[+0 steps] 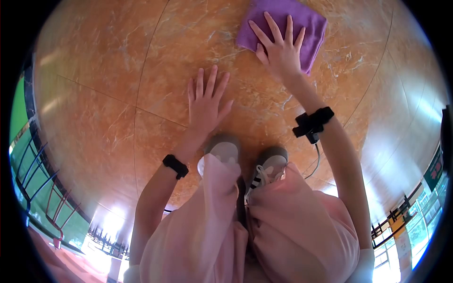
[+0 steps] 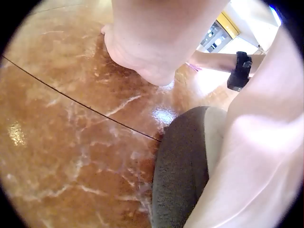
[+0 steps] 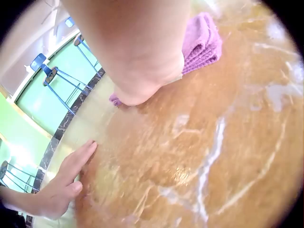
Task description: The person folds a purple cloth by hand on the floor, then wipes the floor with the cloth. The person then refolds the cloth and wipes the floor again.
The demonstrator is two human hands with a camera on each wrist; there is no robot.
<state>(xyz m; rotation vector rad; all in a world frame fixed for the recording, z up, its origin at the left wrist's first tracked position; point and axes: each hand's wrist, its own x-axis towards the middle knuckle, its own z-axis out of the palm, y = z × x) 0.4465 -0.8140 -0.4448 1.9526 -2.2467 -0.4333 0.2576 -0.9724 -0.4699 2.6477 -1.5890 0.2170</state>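
Observation:
A folded purple cloth (image 1: 315, 29) lies on the shiny brown marbled floor (image 1: 104, 52) at the top of the head view. My right hand (image 1: 282, 51) rests flat on it, fingers spread and straight. In the right wrist view the cloth (image 3: 202, 45) shows several folded layers beside the heel of that hand. My left hand (image 1: 205, 107) is lower and to the left, palm down on the bare floor with its fingers straight and spread. It holds nothing. In the right wrist view this left hand (image 3: 59, 192) appears at the lower left, its fingertips at the floor.
Two grey shoes (image 1: 273, 160) and pink trouser legs (image 1: 198, 226) are close behind the hands. A cable (image 1: 317, 162) hangs from the right wrist's black band. Blue-legged stools (image 3: 52, 76) stand along a green wall (image 3: 40, 114) with a dark skirting.

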